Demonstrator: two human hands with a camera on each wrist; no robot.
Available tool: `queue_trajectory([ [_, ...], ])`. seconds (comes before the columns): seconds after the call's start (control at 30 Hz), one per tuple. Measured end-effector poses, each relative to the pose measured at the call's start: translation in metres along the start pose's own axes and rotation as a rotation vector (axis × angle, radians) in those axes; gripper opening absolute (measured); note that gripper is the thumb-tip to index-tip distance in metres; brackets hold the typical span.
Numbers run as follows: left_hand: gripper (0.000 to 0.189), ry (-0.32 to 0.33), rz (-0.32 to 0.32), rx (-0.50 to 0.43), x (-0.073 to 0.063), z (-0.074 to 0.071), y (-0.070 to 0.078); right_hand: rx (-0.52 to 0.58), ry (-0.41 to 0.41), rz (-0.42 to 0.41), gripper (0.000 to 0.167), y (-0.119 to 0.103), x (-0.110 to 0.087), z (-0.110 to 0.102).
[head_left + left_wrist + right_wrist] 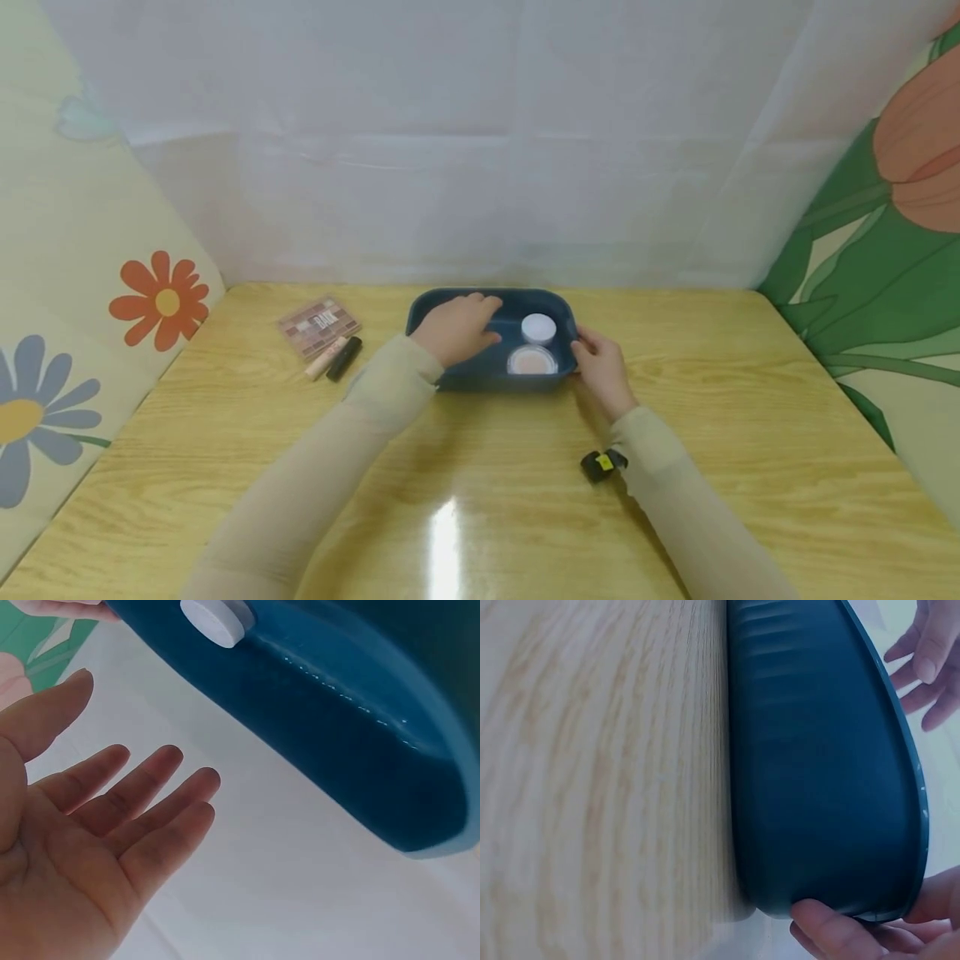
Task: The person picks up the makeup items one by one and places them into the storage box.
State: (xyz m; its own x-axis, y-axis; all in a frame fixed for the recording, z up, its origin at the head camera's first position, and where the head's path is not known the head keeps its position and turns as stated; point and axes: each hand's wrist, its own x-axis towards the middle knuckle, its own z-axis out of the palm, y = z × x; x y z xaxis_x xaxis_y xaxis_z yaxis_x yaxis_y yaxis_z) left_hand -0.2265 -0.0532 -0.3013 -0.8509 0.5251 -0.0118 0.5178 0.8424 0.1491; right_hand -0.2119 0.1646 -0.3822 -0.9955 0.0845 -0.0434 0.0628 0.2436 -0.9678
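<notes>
A dark blue plastic bin with rounded corners stands on the table. Inside its right half lie a round white-lidded container and a round compact with a pinkish face. My left hand hovers over the bin's left half, fingers spread and nothing held. In the left wrist view its palm and loosely bent fingers show apart from the bin wall. At the bin's right end, my right hand grips the rim; the right wrist view shows fingers against the outer wall.
To the left of the bin lie an eyeshadow palette, a pale pink tube and a black tube. A white cloth hangs behind the table, with floral panels at both sides. The right wrist wears a small black device.
</notes>
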Motion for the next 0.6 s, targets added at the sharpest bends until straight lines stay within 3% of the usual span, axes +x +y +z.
queue_trajectory([
  [0.6, 0.052, 0.045, -0.036, -0.025, -0.027, 0.007, -0.017, 0.038, -0.020, 0.018, 0.043, 0.000, 0.001, 0.000],
])
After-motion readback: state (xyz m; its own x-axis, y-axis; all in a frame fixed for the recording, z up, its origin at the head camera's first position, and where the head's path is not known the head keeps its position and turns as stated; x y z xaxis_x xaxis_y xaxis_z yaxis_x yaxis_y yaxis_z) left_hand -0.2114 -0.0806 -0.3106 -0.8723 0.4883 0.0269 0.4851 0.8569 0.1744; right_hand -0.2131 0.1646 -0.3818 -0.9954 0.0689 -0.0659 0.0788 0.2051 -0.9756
